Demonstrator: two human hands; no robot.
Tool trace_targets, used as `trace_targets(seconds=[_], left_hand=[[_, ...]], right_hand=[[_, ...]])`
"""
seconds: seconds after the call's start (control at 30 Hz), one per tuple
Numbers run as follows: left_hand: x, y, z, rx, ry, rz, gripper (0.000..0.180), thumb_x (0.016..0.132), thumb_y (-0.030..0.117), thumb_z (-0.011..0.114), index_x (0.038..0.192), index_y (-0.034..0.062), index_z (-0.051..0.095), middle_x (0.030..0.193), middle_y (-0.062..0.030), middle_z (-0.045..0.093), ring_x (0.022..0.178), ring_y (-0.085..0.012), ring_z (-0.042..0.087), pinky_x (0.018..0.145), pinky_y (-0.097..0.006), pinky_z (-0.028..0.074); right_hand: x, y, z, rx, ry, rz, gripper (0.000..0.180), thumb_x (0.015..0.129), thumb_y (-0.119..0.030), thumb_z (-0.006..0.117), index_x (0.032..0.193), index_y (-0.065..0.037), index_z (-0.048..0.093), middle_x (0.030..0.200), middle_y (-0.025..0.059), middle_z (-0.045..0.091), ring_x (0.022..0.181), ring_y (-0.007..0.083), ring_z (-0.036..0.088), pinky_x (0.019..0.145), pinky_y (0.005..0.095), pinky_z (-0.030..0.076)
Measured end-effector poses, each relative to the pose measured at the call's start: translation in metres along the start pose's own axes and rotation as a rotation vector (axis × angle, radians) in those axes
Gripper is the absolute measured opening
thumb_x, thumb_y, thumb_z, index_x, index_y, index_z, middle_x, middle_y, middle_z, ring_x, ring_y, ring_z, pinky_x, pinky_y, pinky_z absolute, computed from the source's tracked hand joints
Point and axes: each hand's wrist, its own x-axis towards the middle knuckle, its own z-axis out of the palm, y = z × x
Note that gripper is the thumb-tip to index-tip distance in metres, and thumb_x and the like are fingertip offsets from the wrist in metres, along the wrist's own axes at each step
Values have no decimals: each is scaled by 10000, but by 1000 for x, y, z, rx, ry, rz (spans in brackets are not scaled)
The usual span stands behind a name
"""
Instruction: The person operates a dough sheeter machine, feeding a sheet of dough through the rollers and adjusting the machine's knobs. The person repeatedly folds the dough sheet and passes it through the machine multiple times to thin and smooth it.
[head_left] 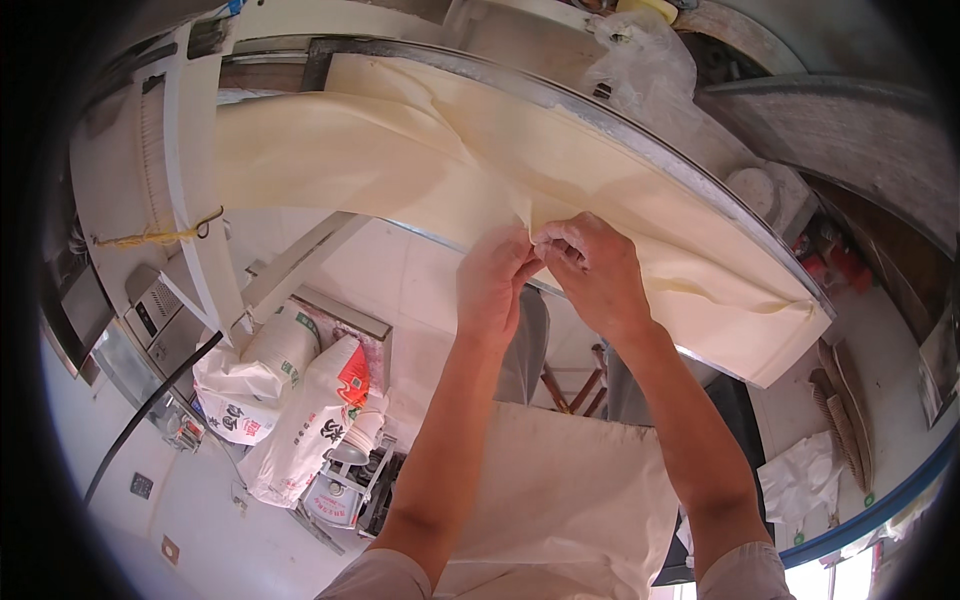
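Lower left of frame: white flour sacks (300, 420) piled on the floor beside a machine with a black cable (150, 405). Centre: left hand (493, 285) and right hand (590, 270) side by side, touching, fingers of both pinching the near edge of a wide cream dough sheet (400, 160). Sheet runs from upper left down to right of frame, draped over a curved metal rail (700, 190). Cream apron (560, 490) at bottom centre.
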Motion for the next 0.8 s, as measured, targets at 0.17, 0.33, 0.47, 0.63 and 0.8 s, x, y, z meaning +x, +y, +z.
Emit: trace_targets(seconds=[0.17,0.33,0.47,0.63,0.8], left_hand=[[-5,7,4,59,-23,6,180,1022,140,660,1103,-19,688,1046,-75,695,977,-165,674,887,-321,559],[-3,6,-10,64,-37,-19,177,1015,46,617,1172,-27,655,1106,-115,728,1000,-198,712,882,-350,586],[-9,10,-9,85,9,-18,143,1017,70,612,1119,-21,654,1062,-108,715,990,-201,692,896,-356,560],[-17,6,-21,4,1,82,118,1017,72,597,1091,-6,647,1042,-100,705,987,-195,669,916,-366,530],[-14,12,-12,-143,-68,0,58,1033,90,606,1016,53,648,1010,-49,701,958,-165,659,912,-368,527]], right_hand=[[-4,1,1,-65,-28,-97,101,897,-16,691,989,-55,707,980,115,664,959,326,619,785,418,535],[-8,10,7,-66,4,-269,205,873,43,683,1052,-56,667,1040,92,673,1007,342,596,815,426,532],[-8,10,10,-35,-29,-291,337,857,85,665,1157,-67,639,1050,81,673,1014,337,588,843,420,525],[-10,10,9,-52,-134,-306,441,846,113,641,1251,-60,623,1083,72,675,1042,325,578,862,426,513],[-13,11,8,-47,-150,-349,425,858,107,637,1242,-75,625,1051,65,668,1041,319,567,883,441,504]])
